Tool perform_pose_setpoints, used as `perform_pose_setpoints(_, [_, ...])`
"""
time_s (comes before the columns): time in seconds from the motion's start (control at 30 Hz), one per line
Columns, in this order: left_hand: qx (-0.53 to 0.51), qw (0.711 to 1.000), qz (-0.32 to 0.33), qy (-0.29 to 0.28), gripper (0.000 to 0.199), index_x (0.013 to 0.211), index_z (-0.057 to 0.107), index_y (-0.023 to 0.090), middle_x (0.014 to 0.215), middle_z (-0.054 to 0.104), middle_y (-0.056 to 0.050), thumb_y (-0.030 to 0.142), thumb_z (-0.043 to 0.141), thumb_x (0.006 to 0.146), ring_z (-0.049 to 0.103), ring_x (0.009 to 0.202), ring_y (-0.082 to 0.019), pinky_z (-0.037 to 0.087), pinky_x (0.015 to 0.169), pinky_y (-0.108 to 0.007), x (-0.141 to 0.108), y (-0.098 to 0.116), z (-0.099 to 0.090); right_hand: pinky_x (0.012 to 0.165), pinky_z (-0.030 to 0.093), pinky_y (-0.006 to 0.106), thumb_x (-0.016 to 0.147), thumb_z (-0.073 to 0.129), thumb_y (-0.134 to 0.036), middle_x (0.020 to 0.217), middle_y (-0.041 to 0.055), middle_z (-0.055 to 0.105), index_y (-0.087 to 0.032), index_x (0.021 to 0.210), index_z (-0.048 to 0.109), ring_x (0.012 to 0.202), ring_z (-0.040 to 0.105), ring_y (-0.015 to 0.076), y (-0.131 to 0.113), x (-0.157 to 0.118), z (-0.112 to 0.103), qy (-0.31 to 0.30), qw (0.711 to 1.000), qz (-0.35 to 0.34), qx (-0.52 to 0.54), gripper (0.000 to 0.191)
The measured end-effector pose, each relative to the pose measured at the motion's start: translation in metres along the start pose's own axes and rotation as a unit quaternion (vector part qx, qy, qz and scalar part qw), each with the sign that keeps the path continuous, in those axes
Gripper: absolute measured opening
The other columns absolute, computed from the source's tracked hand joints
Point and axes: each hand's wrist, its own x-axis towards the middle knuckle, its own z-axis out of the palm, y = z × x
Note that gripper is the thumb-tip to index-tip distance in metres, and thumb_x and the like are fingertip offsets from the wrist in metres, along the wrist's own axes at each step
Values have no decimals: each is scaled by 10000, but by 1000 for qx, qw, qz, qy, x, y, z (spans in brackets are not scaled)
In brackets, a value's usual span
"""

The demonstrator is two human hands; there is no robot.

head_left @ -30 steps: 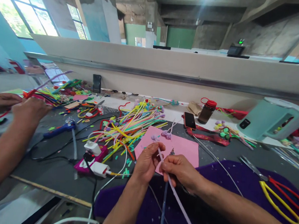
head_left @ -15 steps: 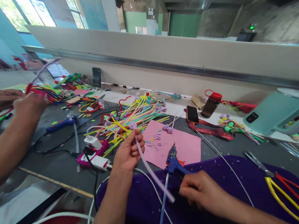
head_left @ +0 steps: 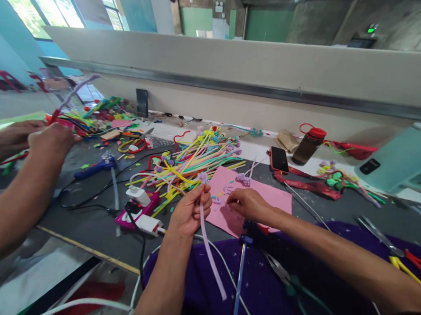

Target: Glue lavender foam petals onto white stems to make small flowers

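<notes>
Closed in a pinch, my left hand (head_left: pixel 189 212) grips a lavender pipe-cleaner flower. Its small fuzzy head (head_left: pixel 202 177) shows above the fingers, and the long stem (head_left: pixel 210 252) hangs down below. My right hand (head_left: pixel 248 203) is over a pink sheet (head_left: pixel 281 201), fingers pressed together beside small cut lavender pieces (head_left: pixel 227 190). Whether a piece is between those fingertips is too small to tell. Under my right forearm lies a blue glue gun (head_left: pixel 247 239), partly hidden, with a clear glue stick (head_left: pixel 239 283) out of its back. Another lavender flower (head_left: pixel 244 179) rests on the sheet.
Behind my left hand lies a heap of coloured pipe cleaners (head_left: pixel 196 161), near a magenta power strip (head_left: pixel 145 210). Pliers (head_left: pixel 282 271) lie on purple cloth. Further right are a phone (head_left: pixel 279 159), bottle (head_left: pixel 308 147) and teal kettle (head_left: pixel 392 159). A co-worker's hands (head_left: pixel 51 140) work at left.
My right hand has moved left and forward from beside the glue gun onto the pink sheet. The stem in my left hand hangs steeper. The view has shifted slightly; the pliers now show.
</notes>
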Motion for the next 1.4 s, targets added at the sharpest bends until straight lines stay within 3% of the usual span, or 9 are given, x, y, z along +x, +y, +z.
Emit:
perform_pose_setpoints(0.2, [19,1000,-3,11,112,748,571,93,462,439,59,200,552,775,290,306,8,244,268,-61,0,-6,5,679,394,275,799,490,-203,990,108,620,-168,971,618,863,583,219,-12,29,19,-27,999,-10,-42,217])
perform_pose_setpoints(0.3, [30,999,0,20,120,737,571,96,453,441,61,214,573,756,295,309,6,236,274,-62,-1,-7,7,675,398,282,778,502,-185,953,128,618,-140,924,621,856,585,234,-12,36,29,-34,999,-7,-28,194])
perform_pose_setpoints(0.43, [45,999,6,28,145,728,576,99,458,449,61,236,620,709,293,311,7,211,275,-69,-1,-7,8,664,394,280,734,532,-141,890,118,625,-126,822,627,824,586,224,-6,39,23,-17,999,6,39,129])
perform_pose_setpoints(0.57, [64,997,-5,40,170,751,591,106,473,480,55,249,643,675,290,310,7,188,278,-83,0,-11,7,578,393,222,769,502,-180,702,23,603,-148,761,591,654,566,131,-1,25,-2,7,986,29,163,95])
perform_pose_setpoints(0.67, [86,995,-32,44,178,765,600,109,479,501,51,265,635,687,277,300,11,163,281,-94,2,-17,7,446,358,179,792,467,-236,582,-29,530,-151,744,549,494,508,85,4,5,-17,16,960,57,273,128])
perform_pose_setpoints(0.87, [148,983,-79,70,205,780,615,117,495,536,42,292,641,676,282,287,11,136,279,-112,5,-37,15,383,326,179,728,559,-311,527,-53,474,-144,722,544,415,432,62,15,-25,-20,40,899,102,424,167])
perform_pose_setpoints(1.13, [163,978,-68,114,250,777,629,112,516,562,33,308,692,634,297,289,16,139,280,-114,8,-53,20,382,317,170,684,625,-254,535,-55,498,-142,723,588,411,423,50,11,-37,-24,55,850,95,516,124])
perform_pose_setpoints(1.3, [176,975,-83,110,249,776,625,109,533,566,28,311,691,647,304,287,12,145,274,-117,9,-55,19,382,326,175,705,599,-230,518,-61,490,-149,726,574,393,448,58,14,-39,-23,44,845,94,525,87])
perform_pose_setpoints(1.4, [199,969,-82,118,241,779,625,117,552,575,22,324,677,667,313,292,8,158,271,-121,9,-56,20,389,327,177,719,573,-206,533,-59,489,-155,732,567,403,448,60,16,-40,-22,51,856,93,506,53])
